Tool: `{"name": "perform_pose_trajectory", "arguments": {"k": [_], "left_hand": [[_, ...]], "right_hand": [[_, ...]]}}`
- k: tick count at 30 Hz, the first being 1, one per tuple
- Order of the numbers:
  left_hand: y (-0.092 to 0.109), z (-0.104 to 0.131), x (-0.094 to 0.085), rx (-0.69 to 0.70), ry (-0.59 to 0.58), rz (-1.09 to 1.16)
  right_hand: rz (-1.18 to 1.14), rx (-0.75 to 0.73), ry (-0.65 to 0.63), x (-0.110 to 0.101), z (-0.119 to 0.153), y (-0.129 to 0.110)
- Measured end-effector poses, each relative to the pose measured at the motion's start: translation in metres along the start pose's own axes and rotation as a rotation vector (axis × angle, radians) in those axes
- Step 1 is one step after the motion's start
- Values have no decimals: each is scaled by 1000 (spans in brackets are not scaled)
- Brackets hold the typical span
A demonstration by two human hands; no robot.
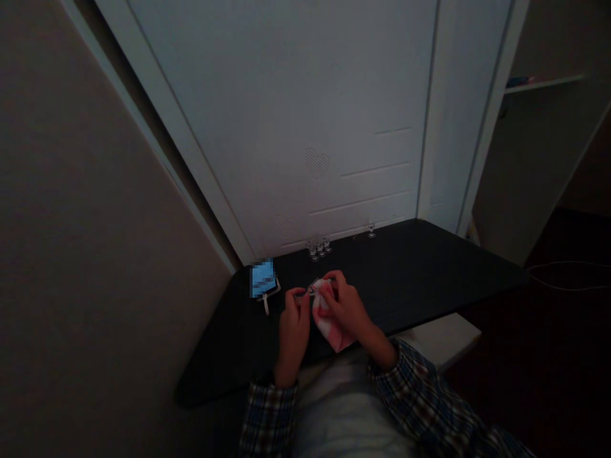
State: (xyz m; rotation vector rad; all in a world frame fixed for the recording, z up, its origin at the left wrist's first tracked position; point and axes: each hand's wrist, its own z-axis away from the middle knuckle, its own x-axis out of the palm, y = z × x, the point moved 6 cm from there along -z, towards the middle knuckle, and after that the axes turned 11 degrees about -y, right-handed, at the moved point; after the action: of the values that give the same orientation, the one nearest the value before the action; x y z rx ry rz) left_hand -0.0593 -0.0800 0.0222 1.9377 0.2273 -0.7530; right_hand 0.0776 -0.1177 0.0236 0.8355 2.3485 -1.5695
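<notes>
A pink and white cloth [334,331] hangs from my right hand [351,308], whose fingers are closed on its bunched upper part. My left hand [294,321] is just to the left, with thumb and fingers pinched on a small clear piece that looks like a small stemmed glass [310,290]. The far end of that piece meets the cloth between the two hands, and its full shape is hidden by fingers and cloth. Both hands are above the near part of the black table [405,280].
Several small clear stemmed glasses [319,247] stand grouped at the table's back edge, and a single stemmed glass [371,229] stands farther right. A phone with a blurred blue screen [263,278] leans on a white stand [266,304] at the left. A white panel [286,127] rises behind.
</notes>
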Motion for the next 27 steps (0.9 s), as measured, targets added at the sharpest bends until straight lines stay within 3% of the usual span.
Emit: {"name": "perform_pose_trajectory", "arguments": {"k": [5, 11, 15, 18, 22, 27], "left_hand": [[0, -2, 4, 3, -58, -12], [3, -1, -4, 46, 72, -50], [-3, -1, -5, 17, 95, -75], [-9, -2, -5, -22, 102, -77], [-3, -1, 0, 7, 29, -58], [10, 0, 1, 34, -32, -61]], "right_hand": [[-13, -46, 17, -5, 1, -7], [-23, -135, -5, -5, 3, -18], [-13, -105, 7, -6, 3, -14], [-47, -14, 119, -14, 2, -5], [-115, 12, 239, -24, 2, -3], [-121, -119, 143, -18, -1, -15]]}}
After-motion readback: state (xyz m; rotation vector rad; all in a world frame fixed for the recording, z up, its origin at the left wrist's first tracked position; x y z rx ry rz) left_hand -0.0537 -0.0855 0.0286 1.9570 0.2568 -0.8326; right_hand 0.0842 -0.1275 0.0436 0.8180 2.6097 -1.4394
